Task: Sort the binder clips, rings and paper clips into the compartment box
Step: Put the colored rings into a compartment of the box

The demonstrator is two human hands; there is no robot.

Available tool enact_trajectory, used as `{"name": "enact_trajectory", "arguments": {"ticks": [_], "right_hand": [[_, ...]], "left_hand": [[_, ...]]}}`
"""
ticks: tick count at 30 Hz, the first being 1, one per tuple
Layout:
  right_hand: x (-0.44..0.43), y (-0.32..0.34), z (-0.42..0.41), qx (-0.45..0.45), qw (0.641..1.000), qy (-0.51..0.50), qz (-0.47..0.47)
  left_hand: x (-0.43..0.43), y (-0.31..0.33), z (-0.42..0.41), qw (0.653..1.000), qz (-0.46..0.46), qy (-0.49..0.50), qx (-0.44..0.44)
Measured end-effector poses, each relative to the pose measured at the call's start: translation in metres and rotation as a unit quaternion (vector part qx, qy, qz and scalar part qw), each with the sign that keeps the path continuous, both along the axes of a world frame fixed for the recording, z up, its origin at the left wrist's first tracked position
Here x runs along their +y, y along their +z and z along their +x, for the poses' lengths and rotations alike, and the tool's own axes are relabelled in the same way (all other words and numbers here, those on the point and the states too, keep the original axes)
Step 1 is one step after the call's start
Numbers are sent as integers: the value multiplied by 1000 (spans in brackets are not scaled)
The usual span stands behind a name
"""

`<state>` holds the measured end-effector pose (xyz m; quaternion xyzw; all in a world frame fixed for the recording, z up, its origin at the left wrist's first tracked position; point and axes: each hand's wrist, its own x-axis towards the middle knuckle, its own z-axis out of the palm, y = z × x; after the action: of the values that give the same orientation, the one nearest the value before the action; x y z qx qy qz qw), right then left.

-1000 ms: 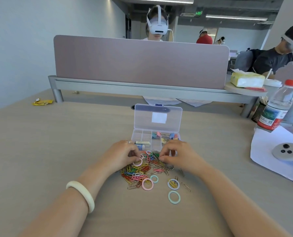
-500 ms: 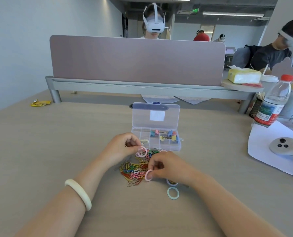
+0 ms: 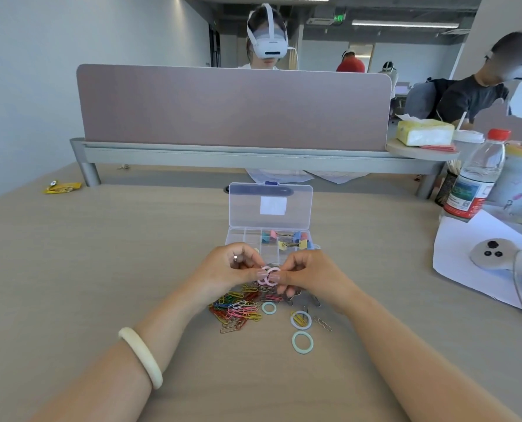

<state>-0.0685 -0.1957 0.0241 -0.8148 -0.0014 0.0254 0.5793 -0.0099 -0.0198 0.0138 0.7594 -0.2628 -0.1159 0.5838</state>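
Beige desk (image 3: pixel 71 269) filled the frame. Left hand (image 3: pixel 226 268) at centre pinched a pink ring (image 3: pixel 263 276) between thumb and fingertips; right hand (image 3: pixel 307 275) just beside it pinched a second pink ring (image 3: pixel 273 275), the two rings overlapping. Below the hands lay the paper clips (image 3: pixel 238 310), then three loose rings (image 3: pixel 302 342) lower right of centre. Clear compartment box (image 3: pixel 270 208) stood open just above the hands, binder clips (image 3: pixel 290 239) in its right compartments.

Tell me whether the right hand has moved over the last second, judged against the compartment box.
Yes. The right hand dipped toward the person to the loose rings, then came back up near the compartment box, now pinching a pink ring.
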Motion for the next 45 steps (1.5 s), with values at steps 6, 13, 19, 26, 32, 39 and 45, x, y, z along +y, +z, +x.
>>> {"name": "enact_trajectory", "arguments": {"ticks": [6, 13, 19, 26, 32, 39, 45], "right_hand": [[1, -1, 0, 4, 1000, 8, 6], [-23, 18, -5, 13, 961, 91, -260], [-22, 10, -14, 76, 921, 189, -333], [-21, 4, -10, 37, 934, 166, -313], [-24, 5, -4, 19, 983, 82, -164], [-25, 2, -5, 49, 989, 89, -103], [-25, 2, -5, 35, 996, 70, -47]], "left_hand": [[-2, 1, -3, 1000, -5, -22, -9], [0, 0, -1, 1000, -12, -15, 17], [2, -1, 0, 1000, -11, -10, 20], [-2, 1, -5, 1000, 2, -13, 24], [-2, -1, -5, 1000, 2, -8, 31], [-3, -1, -5, 1000, 11, -2, 27], [-5, -1, -7, 999, 3, -14, 31]]}}
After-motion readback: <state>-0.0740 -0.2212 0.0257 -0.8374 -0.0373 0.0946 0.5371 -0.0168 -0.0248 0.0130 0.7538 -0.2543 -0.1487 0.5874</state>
